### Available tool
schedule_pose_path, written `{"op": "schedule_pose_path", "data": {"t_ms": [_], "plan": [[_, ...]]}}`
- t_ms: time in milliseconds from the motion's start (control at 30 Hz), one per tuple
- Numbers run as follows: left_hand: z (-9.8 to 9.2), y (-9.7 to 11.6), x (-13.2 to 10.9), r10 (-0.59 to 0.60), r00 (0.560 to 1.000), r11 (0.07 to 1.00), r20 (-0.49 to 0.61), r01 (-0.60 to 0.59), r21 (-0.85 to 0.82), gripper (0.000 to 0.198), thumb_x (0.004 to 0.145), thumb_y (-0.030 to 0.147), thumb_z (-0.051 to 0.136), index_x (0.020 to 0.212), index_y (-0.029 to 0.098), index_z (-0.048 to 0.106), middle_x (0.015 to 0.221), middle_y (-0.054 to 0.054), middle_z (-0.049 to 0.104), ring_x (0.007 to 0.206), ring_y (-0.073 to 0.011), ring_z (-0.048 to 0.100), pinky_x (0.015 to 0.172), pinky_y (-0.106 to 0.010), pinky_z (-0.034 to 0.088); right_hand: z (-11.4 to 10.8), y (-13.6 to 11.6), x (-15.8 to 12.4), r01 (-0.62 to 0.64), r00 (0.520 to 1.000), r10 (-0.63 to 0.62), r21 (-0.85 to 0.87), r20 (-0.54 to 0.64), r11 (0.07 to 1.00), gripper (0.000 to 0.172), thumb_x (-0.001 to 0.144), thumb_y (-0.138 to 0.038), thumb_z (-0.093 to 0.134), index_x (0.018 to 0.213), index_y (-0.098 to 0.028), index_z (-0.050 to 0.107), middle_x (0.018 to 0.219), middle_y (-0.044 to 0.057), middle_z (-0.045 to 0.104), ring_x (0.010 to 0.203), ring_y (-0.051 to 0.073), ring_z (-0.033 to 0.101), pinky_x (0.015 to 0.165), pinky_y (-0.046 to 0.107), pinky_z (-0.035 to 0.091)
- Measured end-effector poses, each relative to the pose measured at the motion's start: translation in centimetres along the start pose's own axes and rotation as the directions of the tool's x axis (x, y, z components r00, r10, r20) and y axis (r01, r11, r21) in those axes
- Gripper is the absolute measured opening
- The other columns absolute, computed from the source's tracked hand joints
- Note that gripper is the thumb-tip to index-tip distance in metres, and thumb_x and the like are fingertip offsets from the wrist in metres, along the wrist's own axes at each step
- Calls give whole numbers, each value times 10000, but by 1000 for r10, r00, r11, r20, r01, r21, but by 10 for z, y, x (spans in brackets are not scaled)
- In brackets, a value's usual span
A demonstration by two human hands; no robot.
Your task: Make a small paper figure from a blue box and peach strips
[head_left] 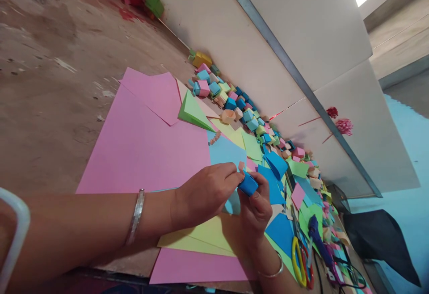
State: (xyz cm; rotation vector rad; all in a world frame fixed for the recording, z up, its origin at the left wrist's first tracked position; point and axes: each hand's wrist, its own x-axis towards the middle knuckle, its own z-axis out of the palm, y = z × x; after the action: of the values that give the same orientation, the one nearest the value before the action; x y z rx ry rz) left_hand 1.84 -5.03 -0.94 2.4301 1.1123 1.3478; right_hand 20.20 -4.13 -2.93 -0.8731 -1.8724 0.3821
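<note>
Between my two hands is a small folded blue paper box [248, 184]. My right hand [257, 207] grips it from below and the right, thumb on its lower side. My left hand [211, 186] is closed, its fingertips pinched against the box's left end. A small peach paper piece [241, 166] stands up at that end, beside the left fingertips; whether they grip it too is hidden. Under the hands lie a light blue sheet [228, 149] and yellow sheets [201, 236]. A short peach folded strip [215, 137] rests on the light blue sheet.
Large pink sheets [144, 137] and a folded green sheet [194, 111] cover the surface. Many small coloured paper boxes [231, 103] line the wall. Yellow-handled scissors [298, 262] and a purple glue gun [320, 240] with its cord lie at right. Two paper flowers [343, 127] lean by the wall.
</note>
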Motion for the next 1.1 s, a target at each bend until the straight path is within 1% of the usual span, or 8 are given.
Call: {"op": "schedule_pose_path", "data": {"t_ms": [167, 333, 400, 500, 633, 833, 967, 1100], "plan": [[2, 0, -1, -18, 1000, 1000, 21, 18, 2, 243, 894, 47, 400, 985, 116, 614, 876, -79, 603, 794, -194, 563, 711, -312, 502, 1, -4, 1, -17, 1000, 17, -15, -13, 1000, 229, 831, -104, 640, 973, -255, 736, 1133, 81, 551, 1048, 240, 590, 793, 407, 543], [2, 1, -1, -27, 1000, 1000, 6, 27, 8, 214, 875, 48, 425, 949, 127, 609, 854, -72, 592, 764, -195, 556, 671, -314, 490, 2, -4, 1, -17, 1000, 17, -38, -8, 999, 215, 834, -128, 635, 981, -246, 738, 1137, 92, 551, 1041, 253, 600, 781, 422, 557], [0, 1, -1, -27, 1000, 999, 2, 27, -30, 197, 867, 61, 440, 949, 130, 605, 857, -73, 592, 780, -199, 562, 675, -320, 493, 2, -3, 2, -3, 1000, 3, -34, -7, 999, 206, 836, -125, 629, 962, -244, 740, 1127, 92, 551, 1027, 254, 614, 774, 420, 563], [-2, 2, -1, -59, 998, 987, -23, 55, -154, 181, 846, 98, 502, 1000, 130, 591, 902, -76, 609, 829, -195, 573, 703, -311, 501, 3, 0, 3, -17, 1000, 17, 7, -26, 1000, 213, 841, -119, 625, 972, -246, 734, 1117, 88, 543, 1000, 248, 635, 783, 425, 567], [-5, 3, 1, -131, 989, 954, -64, 109, -278, 284, 849, 114, 539, 1132, 139, 557, 893, -47, 618, 798, -164, 557, 707, -296, 494, 4, 7, 2, -65, 997, 68, 65, -38, 996, 244, 855, -109, 609, 1003, -269, 721, 1153, 80, 537, 1029, 229, 623, 842, 423, 548], [-4, 2, -2, -79, 996, 966, -37, 67, -249, 456, 836, 100, 564, 1285, 171, 528, 981, -67, 583, 866, -178, 546, 737, -310, 483, -1, 4, 4, -45, 999, 45, 0, -3, 999, 254, 869, -130, 601, 1048, -274, 708, 1187, 76, 543, 1078, 215, 590, 865, 386, 528], [-2, 3, -5, -49, 998, 979, -41, 40, -200, 539, 830, 127, 579, 1359, 172, 485, 958, -78, 536, 867, -200, 503, 723, -337, 459, -1, -3, 8, -83, 996, 81, 101, 26, 991, 285, 870, -137, 605, 1083, -299, 702, 1194, 57, 541, 1093, 198, 570, 896, 371, 507], [-1, 5, -6, -18, 1000, 985, -21, 14, -173, 623, 842, 107, 568, 1434, 209, 402, 918, -59, 511, 842, -197, 470, 701, -335, 431, 0, -6, 10, -192, 981, 177, 236, 82, 953, 289, 882, -175, 603, 1118, -308, 701, 1228, 62, 521, 1149, 216, 542, 971, 411, 469]]}}
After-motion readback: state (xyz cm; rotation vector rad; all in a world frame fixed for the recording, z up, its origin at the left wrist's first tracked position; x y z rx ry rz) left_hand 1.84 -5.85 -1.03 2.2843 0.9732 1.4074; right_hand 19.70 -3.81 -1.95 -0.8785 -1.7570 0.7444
